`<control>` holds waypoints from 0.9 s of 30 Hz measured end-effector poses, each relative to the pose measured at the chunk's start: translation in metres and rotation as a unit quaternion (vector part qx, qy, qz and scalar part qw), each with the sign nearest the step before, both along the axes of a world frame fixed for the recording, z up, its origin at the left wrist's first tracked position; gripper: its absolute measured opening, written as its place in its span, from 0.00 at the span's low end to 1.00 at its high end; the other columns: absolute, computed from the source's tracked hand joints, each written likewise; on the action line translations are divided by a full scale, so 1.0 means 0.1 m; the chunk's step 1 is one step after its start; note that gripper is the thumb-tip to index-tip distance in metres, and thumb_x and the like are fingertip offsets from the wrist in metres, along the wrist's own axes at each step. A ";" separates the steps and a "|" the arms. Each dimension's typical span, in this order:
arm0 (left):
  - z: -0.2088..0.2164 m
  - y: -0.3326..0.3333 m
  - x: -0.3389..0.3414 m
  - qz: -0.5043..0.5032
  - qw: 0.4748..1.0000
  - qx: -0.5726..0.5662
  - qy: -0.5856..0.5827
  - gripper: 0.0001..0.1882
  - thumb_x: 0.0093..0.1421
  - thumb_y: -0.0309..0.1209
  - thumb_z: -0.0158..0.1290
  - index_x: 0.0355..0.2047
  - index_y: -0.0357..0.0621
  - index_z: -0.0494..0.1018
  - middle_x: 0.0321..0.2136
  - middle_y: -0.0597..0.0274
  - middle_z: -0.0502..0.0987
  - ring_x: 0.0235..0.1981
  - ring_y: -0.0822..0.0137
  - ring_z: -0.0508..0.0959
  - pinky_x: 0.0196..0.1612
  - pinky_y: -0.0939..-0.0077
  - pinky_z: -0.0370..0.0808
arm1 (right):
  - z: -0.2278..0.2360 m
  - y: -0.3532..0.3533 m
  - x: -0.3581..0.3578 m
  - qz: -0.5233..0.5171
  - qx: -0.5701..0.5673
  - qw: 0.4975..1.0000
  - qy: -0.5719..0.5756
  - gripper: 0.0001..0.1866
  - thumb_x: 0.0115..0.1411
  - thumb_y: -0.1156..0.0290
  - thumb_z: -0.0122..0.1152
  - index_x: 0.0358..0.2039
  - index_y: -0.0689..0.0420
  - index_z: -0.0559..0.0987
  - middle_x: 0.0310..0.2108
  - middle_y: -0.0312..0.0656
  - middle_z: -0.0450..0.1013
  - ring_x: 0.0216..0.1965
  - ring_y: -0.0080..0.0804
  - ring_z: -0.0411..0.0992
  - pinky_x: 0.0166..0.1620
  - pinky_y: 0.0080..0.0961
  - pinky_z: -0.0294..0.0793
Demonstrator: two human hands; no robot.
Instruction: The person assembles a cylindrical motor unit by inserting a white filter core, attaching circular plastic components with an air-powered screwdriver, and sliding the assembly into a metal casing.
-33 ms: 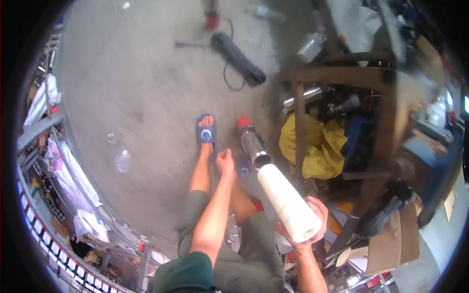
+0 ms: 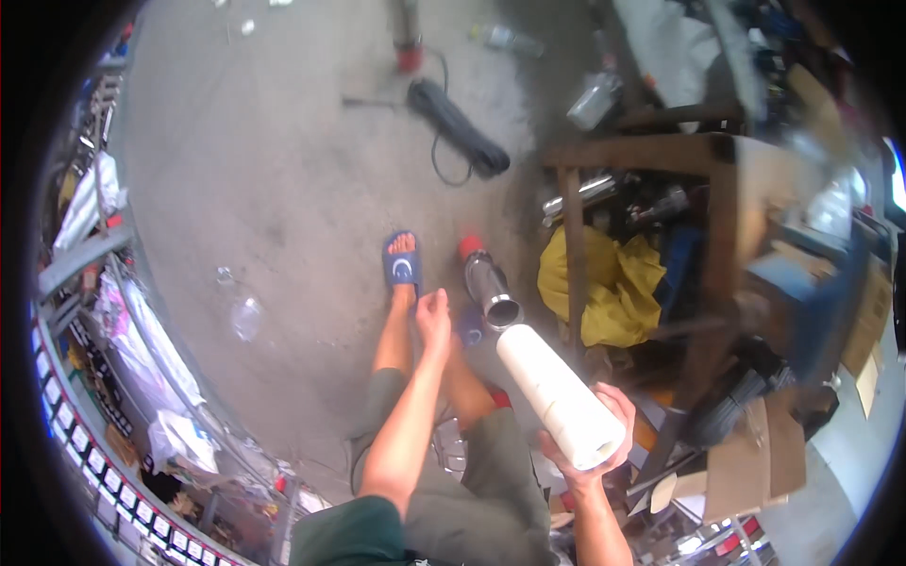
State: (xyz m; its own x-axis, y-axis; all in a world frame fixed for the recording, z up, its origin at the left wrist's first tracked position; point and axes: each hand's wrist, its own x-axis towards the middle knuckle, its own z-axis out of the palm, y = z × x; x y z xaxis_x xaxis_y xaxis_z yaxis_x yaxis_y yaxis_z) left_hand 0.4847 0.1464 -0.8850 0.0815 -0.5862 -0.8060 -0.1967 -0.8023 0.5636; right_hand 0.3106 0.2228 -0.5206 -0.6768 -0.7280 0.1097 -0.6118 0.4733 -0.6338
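Observation:
My right hand (image 2: pixel 613 429) is wrapped round the lower end of a thick white roll (image 2: pixel 557 391), which looks like stretch film on a core. Slanting up and to the left, the roll has its far end beside the open rim of a dark metal tube (image 2: pixel 488 288) with a bright collar and a red end. I cannot tell whether roll and tube touch. Left of the tube, my left hand (image 2: pixel 434 321) is held with its fingers curled closed. Whatever may be in those fingers is hidden.
A coiled black cable (image 2: pixel 460 127) lies ahead on the concrete floor, near another red-ended tool (image 2: pixel 408 57). To the right stands a rusty frame (image 2: pixel 642 154) with a yellow cloth (image 2: pixel 604 283) and cardboard (image 2: pixel 755 462). A plastic bottle (image 2: pixel 247 319) lies left; shelving (image 2: pixel 85 259) borders that side.
The view has shifted slightly. Both hands, the white roll and the tube keep nearly the same places relative to each other.

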 end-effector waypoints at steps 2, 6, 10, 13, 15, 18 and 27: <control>1.44 -0.39 -0.55 -0.160 0.970 -0.122 0.133 0.14 0.75 0.40 0.55 0.51 0.44 0.76 0.44 0.68 0.82 0.39 0.76 0.77 0.42 0.78 0.74 | 0.71 0.18 -0.19 -0.080 -0.023 0.996 -0.010 0.43 0.42 0.51 0.85 0.51 0.66 0.76 0.49 0.56 0.75 0.49 0.50 0.78 0.50 0.44 0.82; 4.64 -1.53 -0.66 -0.488 0.717 -0.445 0.223 0.41 0.44 0.49 0.77 0.54 0.39 0.76 0.51 0.51 0.79 0.54 0.48 0.78 0.60 0.52 0.73 | 2.23 0.20 -0.28 -0.141 -0.177 0.969 -0.094 0.45 0.46 0.56 0.82 0.58 0.68 0.69 0.54 0.58 0.73 0.56 0.52 0.76 0.57 0.49 0.79; 5.65 -1.50 -1.00 -0.599 0.641 -0.395 0.272 0.51 0.45 0.49 0.77 0.63 0.36 0.68 0.55 0.46 0.78 0.55 0.45 0.78 0.60 0.54 0.75 | 3.10 -0.13 -0.29 -0.289 -0.409 0.819 -0.281 0.38 0.60 0.55 0.65 0.63 0.67 0.66 0.56 0.56 0.72 0.58 0.52 0.75 0.66 0.50 0.73; 6.38 -1.30 -1.33 -0.712 0.583 -0.096 0.379 0.28 0.66 0.32 0.64 0.61 0.31 0.70 0.41 0.54 0.83 0.38 0.66 0.84 0.44 0.69 0.82 | 3.41 0.04 -0.61 -0.403 -0.556 0.659 -0.308 0.41 0.61 0.48 0.62 0.65 0.64 0.64 0.53 0.53 0.74 0.57 0.49 0.75 0.64 0.46 0.73; 6.46 -1.15 -1.40 -0.711 0.545 -0.023 0.444 0.16 0.72 0.28 0.56 0.55 0.29 0.75 0.35 0.59 0.83 0.32 0.71 0.83 0.39 0.74 0.81 | 3.65 0.20 -0.80 -0.388 -0.601 0.618 -0.326 0.42 0.60 0.44 0.64 0.65 0.60 0.65 0.52 0.52 0.75 0.55 0.48 0.75 0.61 0.45 0.76; 6.90 -1.17 -1.56 -0.636 0.608 0.137 0.455 0.14 0.76 0.31 0.51 0.52 0.32 0.76 0.33 0.58 0.83 0.30 0.72 0.82 0.35 0.76 0.81 | 3.95 0.23 -0.97 -0.359 -0.642 0.602 -0.310 0.42 0.61 0.39 0.63 0.64 0.58 0.65 0.51 0.51 0.76 0.51 0.47 0.77 0.58 0.45 0.77; 7.58 -1.00 -2.07 -0.591 0.504 0.409 0.480 0.24 0.79 0.40 0.44 0.53 0.24 0.73 0.26 0.52 0.77 0.18 0.69 0.73 0.14 0.79 0.67 | 4.47 0.60 -1.22 -0.256 -0.702 0.577 -0.329 0.37 0.64 0.38 0.60 0.58 0.59 0.72 0.46 0.48 0.78 0.44 0.41 0.80 0.50 0.42 0.82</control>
State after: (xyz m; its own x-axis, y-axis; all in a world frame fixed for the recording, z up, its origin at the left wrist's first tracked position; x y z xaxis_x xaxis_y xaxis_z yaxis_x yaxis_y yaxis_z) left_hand 0.2781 0.0460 -0.1268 -0.5924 0.7911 -0.1525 -0.7604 -0.4864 0.4303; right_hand 0.1884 0.2825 -0.0735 -0.9953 0.0797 -0.0546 -0.0278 -0.7776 -0.6282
